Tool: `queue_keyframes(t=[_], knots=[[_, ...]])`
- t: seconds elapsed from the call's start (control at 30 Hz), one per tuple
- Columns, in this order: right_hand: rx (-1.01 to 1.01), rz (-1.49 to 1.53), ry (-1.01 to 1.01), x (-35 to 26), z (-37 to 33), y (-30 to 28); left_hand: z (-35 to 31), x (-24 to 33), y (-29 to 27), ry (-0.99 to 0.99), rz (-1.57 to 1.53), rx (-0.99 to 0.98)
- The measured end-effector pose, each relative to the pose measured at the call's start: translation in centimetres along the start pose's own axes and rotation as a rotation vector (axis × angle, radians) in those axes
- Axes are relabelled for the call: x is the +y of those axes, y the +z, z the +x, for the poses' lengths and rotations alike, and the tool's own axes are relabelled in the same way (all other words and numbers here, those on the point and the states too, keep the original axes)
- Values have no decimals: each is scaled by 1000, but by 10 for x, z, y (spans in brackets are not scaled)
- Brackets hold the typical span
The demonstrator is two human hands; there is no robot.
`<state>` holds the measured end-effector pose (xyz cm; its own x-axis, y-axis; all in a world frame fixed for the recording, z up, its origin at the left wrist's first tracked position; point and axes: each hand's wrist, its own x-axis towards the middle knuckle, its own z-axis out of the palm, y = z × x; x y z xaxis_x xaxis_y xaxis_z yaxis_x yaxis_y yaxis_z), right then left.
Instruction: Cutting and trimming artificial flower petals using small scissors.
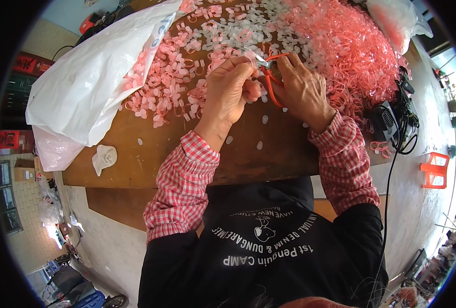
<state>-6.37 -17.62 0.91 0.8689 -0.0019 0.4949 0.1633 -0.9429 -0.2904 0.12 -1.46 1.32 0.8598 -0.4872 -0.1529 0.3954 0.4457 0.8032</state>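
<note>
My left hand [227, 91] pinches a small translucent pink plastic piece [250, 55] between thumb and fingers. Around the orange handles of a pair of scissors [270, 87] my right hand [304, 88] is closed. The metal blades point left and meet the piece at my left fingertips; whether they are fully closed is hard to see. Beyond my hands lie loose translucent white ovals [233, 33]. To the left spreads a scatter of pink loop pieces with pale oval tabs [161, 92]. A large heap of pink pieces [341, 46] rises at the far right.
A big white plastic bag [94, 77] covers the brown table's [187, 154] left side, above a crumpled whitish cloth [104, 159]. On the right sit a dark boxy device [384, 122] and black cables [406, 126]. An orange-red stool [434, 170] stands on the floor.
</note>
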Motion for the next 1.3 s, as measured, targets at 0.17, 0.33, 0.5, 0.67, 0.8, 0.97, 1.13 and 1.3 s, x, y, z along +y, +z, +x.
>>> queue_keyframes(t=[0.17,0.33,0.5,0.67,0.8,0.97,1.13,1.3], knots=[[-70,119,52,3,1,0,-1,5,3,-71,-100,-30],[-67,227,-7,8,1,5,-3,6,4,-118,-120,-68],[-54,274,-54,12,1,10,-6,5,6,-121,-108,-79],[-64,180,-69,10,2,6,-7,6,6,-135,-66,-60],[-44,115,-80,8,2,2,-5,6,3,-141,-69,-67],[-33,134,-117,12,1,-2,-2,7,-2,-173,-30,-59],[-83,198,-136,15,-1,-2,-2,9,-3,-205,71,-131],[-115,297,-175,18,-2,1,-1,11,-3,-222,128,-133]])
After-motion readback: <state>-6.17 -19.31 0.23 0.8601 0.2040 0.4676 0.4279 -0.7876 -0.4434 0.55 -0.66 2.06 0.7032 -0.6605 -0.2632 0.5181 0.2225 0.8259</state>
